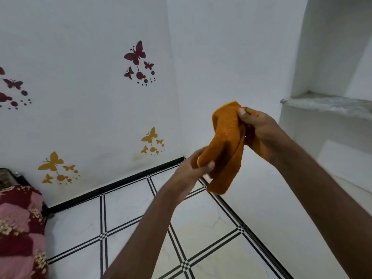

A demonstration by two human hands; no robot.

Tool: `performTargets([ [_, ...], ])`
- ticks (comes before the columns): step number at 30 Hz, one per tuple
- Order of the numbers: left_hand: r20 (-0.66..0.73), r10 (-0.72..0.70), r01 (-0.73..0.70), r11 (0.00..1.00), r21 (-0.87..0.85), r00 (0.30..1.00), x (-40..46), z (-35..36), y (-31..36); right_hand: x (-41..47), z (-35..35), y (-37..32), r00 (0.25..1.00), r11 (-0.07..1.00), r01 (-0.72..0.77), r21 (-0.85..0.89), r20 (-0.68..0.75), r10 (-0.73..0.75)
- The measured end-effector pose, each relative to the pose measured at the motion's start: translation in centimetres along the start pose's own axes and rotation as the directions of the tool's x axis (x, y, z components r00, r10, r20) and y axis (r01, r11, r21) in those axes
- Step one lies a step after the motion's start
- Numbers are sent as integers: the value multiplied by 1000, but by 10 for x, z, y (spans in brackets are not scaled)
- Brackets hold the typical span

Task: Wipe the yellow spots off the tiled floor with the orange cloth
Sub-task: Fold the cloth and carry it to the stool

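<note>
1. From my feed, the orange cloth hides the fingers of both hands.
2. The left hand looks motion-blurred.
3. The bedding runs off the left edge.
4. I can't make out yellow spots on the tiled floor.

Orange cloth, white floor tiles lined black — maroon and yellow butterfly decals, red-pink floral bedding.

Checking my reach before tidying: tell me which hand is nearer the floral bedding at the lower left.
Left. The left hand grips the orange cloth's lower end, on the side towards the floral bedding. The right hand holds its top, higher and farther right.
</note>
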State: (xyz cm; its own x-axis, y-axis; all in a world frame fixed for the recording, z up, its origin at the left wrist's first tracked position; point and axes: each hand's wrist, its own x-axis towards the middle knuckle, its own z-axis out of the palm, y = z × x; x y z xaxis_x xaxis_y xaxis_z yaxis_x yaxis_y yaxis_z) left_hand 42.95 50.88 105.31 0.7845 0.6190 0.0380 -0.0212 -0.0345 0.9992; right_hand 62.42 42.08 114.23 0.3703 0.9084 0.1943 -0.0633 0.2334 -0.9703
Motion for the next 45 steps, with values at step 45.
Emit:
performTargets([
  [45,-610,192,48,934,354,768,-69,-71,41,-60,28,18,874,847,-85,-524,-447,-189],
])
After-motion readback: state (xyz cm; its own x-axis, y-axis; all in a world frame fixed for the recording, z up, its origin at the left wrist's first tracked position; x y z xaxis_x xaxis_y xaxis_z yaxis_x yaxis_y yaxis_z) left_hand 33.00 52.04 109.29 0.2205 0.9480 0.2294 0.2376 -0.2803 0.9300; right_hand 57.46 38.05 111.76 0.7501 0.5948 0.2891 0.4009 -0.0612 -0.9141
